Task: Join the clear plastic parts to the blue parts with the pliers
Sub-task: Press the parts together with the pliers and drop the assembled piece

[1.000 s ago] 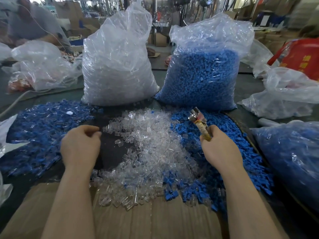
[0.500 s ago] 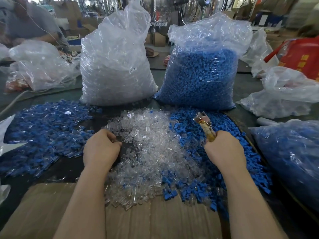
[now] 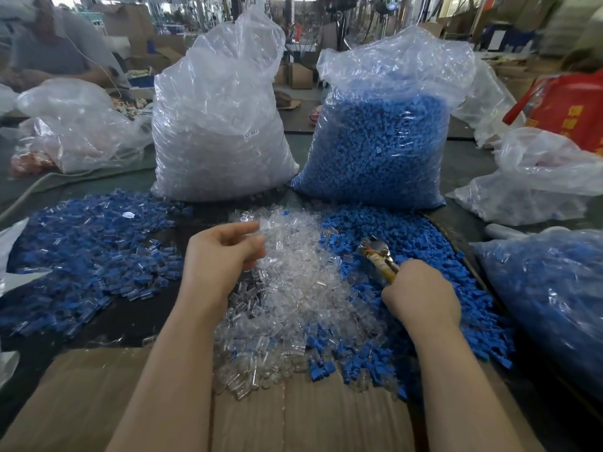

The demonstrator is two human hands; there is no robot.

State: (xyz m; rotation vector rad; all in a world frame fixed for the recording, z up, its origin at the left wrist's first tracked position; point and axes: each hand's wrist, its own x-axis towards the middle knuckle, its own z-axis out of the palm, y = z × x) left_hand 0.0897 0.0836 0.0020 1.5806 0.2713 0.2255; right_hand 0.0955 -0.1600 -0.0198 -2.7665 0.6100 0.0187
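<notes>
Left hand [image 3: 219, 260] moved over clear parts [image 3: 303, 288], fingers curled, contents unclear | right hand [image 3: 421, 296] grips pliers [image 3: 378, 259]

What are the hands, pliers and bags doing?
Left hand: fingers curled over the clear pile, grip unclear.
Right hand: grips the pliers.
Pliers: head down on the blue pile.
Clear bag: upright, top open.
Blue bag: upright, full.
</notes>
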